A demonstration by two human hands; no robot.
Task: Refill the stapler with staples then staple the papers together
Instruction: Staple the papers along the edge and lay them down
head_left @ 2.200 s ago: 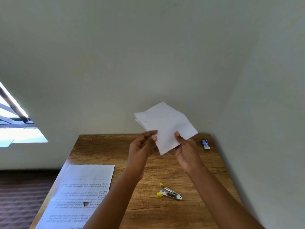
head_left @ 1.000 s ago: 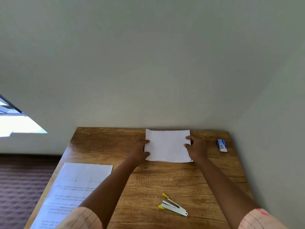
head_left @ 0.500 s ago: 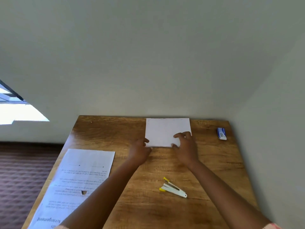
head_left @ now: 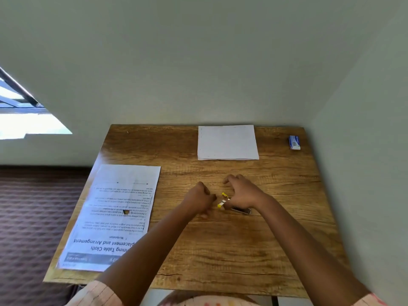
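Observation:
The small stapler [head_left: 223, 203] lies hinged open at the middle of the wooden desk [head_left: 276, 195], with its yellow tips to the left and its metal end sticking out to the right. My right hand [head_left: 242, 193] lies over its middle with the fingers curled down around it. My left hand [head_left: 198, 199] is just left of the yellow tips, fingers curled in, and I see nothing in it. The white stack of papers [head_left: 227, 142] lies flat at the desk's far edge. A blue box of staples [head_left: 294, 142] sits at the far right corner.
A printed sheet [head_left: 117, 213] lies along the desk's left side, partly under my left forearm. Walls close the desk off at the back and the right. Dark patterned carpet [head_left: 33, 217] lies below the left edge.
Both hands set the paper stack down at the far edge, let go and drew back toward me. The right hand has come onto the stapler and the left has stopped beside it.

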